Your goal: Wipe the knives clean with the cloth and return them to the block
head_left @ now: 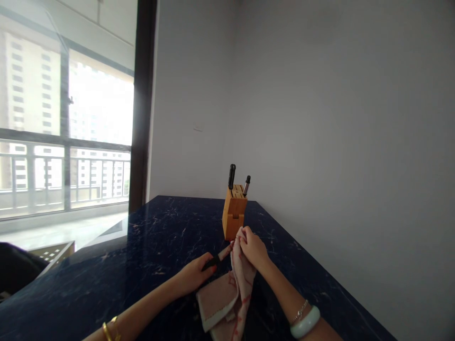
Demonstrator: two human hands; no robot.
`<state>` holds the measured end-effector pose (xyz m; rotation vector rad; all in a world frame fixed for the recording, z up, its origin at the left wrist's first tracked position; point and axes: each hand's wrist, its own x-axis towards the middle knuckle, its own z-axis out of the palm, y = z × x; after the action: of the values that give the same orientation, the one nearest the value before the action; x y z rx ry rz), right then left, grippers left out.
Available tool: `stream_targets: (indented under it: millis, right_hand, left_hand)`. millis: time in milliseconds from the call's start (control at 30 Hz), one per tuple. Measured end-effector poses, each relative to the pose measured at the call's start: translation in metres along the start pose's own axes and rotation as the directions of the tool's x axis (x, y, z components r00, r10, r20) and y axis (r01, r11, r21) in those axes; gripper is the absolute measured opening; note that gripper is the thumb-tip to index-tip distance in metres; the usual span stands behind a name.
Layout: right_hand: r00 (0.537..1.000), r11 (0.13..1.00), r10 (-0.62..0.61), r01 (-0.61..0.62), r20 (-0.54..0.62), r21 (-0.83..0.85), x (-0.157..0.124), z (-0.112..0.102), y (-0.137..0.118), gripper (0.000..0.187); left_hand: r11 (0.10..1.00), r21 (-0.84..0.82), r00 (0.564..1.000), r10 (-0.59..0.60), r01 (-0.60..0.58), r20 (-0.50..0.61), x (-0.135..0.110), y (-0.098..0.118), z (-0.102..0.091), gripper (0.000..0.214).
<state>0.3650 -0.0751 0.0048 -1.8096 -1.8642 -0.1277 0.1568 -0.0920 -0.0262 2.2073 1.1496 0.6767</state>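
My left hand [195, 274] is closed round the black handle of a knife [217, 259], whose blade points toward my right hand. My right hand [253, 248] pinches a pink and white cloth [227, 298] around the blade, so most of the blade is hidden. The cloth hangs down onto the dark marble counter [152, 246]. Just beyond my hands stands a wooden knife block [233, 213] with two handles sticking up from its top.
The counter runs along a plain grey wall [337, 142] on the right. A large window with a balcony railing [67, 166] fills the left. A dark object [16, 270] sits at the lower left edge.
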Motion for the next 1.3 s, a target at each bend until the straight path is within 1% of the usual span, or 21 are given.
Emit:
stream_targets:
  millis: [133, 233, 333, 400, 467, 533, 633, 700, 767, 933, 1000, 1067, 1100, 1167, 1233, 1300]
  right_hand:
    - [0.999, 0.999, 0.049, -0.049, -0.002, -0.01, 0.001, 0.002, 0.003, 0.016]
    - [0.995, 0.995, 0.098, -0.098, -0.003, -0.033, 0.002, 0.001, 0.006, 0.016]
    - [0.99, 0.99, 0.139, -0.14, -0.024, -0.029, 0.003, -0.003, 0.009, 0.014]
    - [0.988, 0.991, 0.133, -0.132, -0.079, 0.022, 0.003, -0.007, 0.008, 0.013]
    - [0.986, 0.993, 0.072, -0.057, -0.15, 0.1, 0.001, -0.01, 0.003, 0.014]
    - [0.978, 0.985, -0.03, 0.064, -0.209, 0.157, -0.004, -0.012, -0.006, 0.015]
    - [0.959, 0.967, -0.173, 0.208, -0.224, 0.148, -0.013, -0.011, -0.021, 0.016]
    - [0.951, 0.962, -0.217, 0.246, -0.222, 0.115, -0.017, -0.009, -0.027, 0.016]
    - [0.953, 0.971, -0.198, 0.223, -0.23, 0.087, -0.017, -0.008, -0.026, 0.015]
    - [0.971, 0.996, -0.023, 0.042, -0.238, 0.073, -0.004, -0.009, -0.006, 0.016]
    - [0.968, 0.996, 0.031, -0.008, -0.248, 0.092, 0.0, -0.011, 0.0, 0.016]
    - [0.97, 0.991, 0.041, -0.009, -0.24, 0.135, 0.001, -0.013, 0.001, 0.014]
    - [0.974, 0.986, 0.022, 0.016, -0.227, 0.165, 0.0, -0.014, -0.001, 0.013]
    - [0.98, 0.966, -0.057, 0.102, -0.19, 0.236, -0.006, -0.015, -0.01, 0.012]
    - [0.976, 0.934, -0.151, 0.193, -0.158, 0.3, -0.013, -0.016, -0.021, 0.013]
    - [0.966, 0.898, -0.225, 0.257, -0.13, 0.356, -0.021, -0.015, -0.033, 0.017]
  left_hand:
    - [1.0, 0.004, 1.0, 0.012, -0.012, 0.006, 0.001, -0.002, 0.0, 0.026]
    - [0.999, -0.027, 1.0, 0.018, -0.018, 0.005, 0.001, -0.002, 0.0, 0.026]
    - [0.994, -0.103, 1.0, -0.023, 0.024, 0.013, 0.001, -0.002, 0.002, 0.028]
    - [0.986, -0.154, 0.998, -0.06, 0.061, 0.013, 0.001, -0.002, 0.004, 0.031]
    - [0.98, -0.185, 0.997, -0.081, 0.08, 0.003, 0.001, -0.002, 0.006, 0.032]
    - [0.979, -0.19, 0.997, -0.072, 0.067, -0.023, 0.002, -0.001, 0.007, 0.031]
    - [0.982, -0.186, 0.998, -0.053, 0.043, -0.047, 0.002, -0.001, 0.007, 0.03]
    - [0.98, -0.193, 0.998, -0.055, 0.045, -0.042, 0.003, -0.001, 0.007, 0.03]
    - [0.977, -0.208, 0.998, -0.056, 0.048, -0.032, 0.003, -0.003, 0.008, 0.029]
    - [0.946, -0.315, 0.998, -0.07, 0.07, 0.01, 0.006, -0.01, 0.009, 0.031]
    - [0.922, -0.38, 0.997, -0.077, 0.07, -0.002, 0.008, -0.012, 0.009, 0.031]
    - [0.903, -0.426, 0.997, -0.074, 0.051, -0.037, 0.009, -0.012, 0.01, 0.031]
    - [0.9, -0.433, 0.996, -0.071, 0.042, -0.051, 0.01, -0.012, 0.01, 0.031]
    - [0.91, -0.412, 0.995, -0.073, 0.041, -0.061, 0.009, -0.008, 0.01, 0.031]
    - [0.934, -0.354, 0.995, -0.078, 0.051, -0.062, 0.007, -0.004, 0.01, 0.031]
    - [0.958, -0.282, 0.996, -0.075, 0.055, -0.058, 0.005, 0.0, 0.008, 0.03]
